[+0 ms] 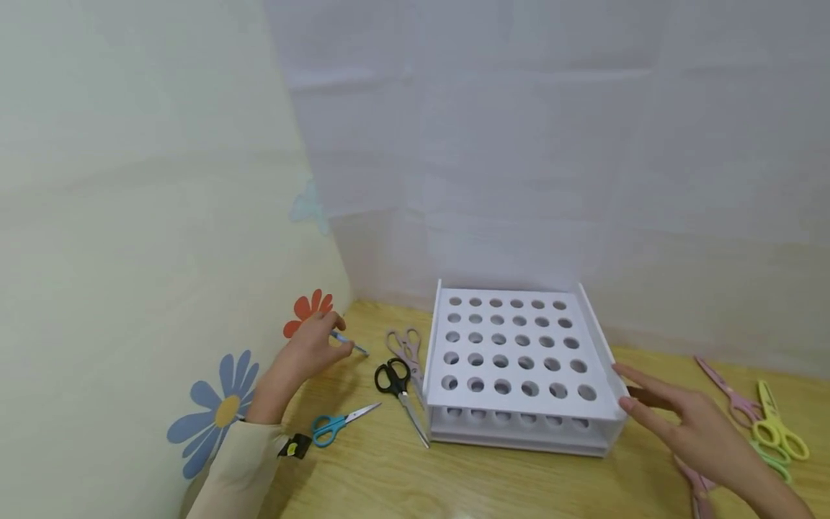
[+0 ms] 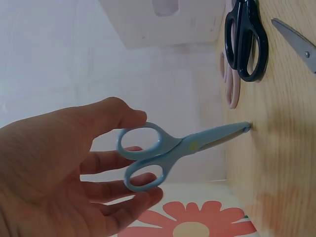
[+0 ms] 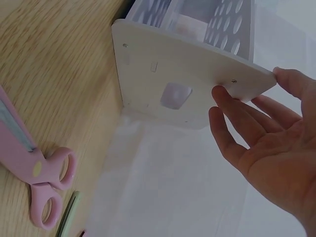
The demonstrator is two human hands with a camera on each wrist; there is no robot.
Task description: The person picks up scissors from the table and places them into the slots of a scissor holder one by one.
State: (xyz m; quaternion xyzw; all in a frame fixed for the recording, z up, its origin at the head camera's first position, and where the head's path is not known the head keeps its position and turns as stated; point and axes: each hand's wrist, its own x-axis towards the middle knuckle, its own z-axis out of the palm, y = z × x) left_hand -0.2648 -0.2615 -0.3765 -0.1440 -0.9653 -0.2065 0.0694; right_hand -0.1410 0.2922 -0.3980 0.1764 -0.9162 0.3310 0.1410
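Nearest the camera, at the lower right of the head view, the right hand [image 1: 703, 432] is loosely spread; its thumb and fingertips touch the side of the white rack [image 1: 511, 350], right of centre, without closing round it. Left of centre, the left hand [image 1: 314, 347] is partly curled, pinching the light blue scissors [image 2: 193, 144] by the loops; in the left wrist view these slant across the middle of the frame, blades together, the tip at or just above the table [image 1: 506, 484]; contact is uncertain. The teal scissors [image 1: 342, 419] and black-handled scissors [image 1: 403, 393] lie nearby, lower left of the rack. Good handling probably calls for light, even pressure on both loops, so that the blades stay together; a tip clear of neighbouring scissors; and a gentle right-hand touch, lest the rack slide.
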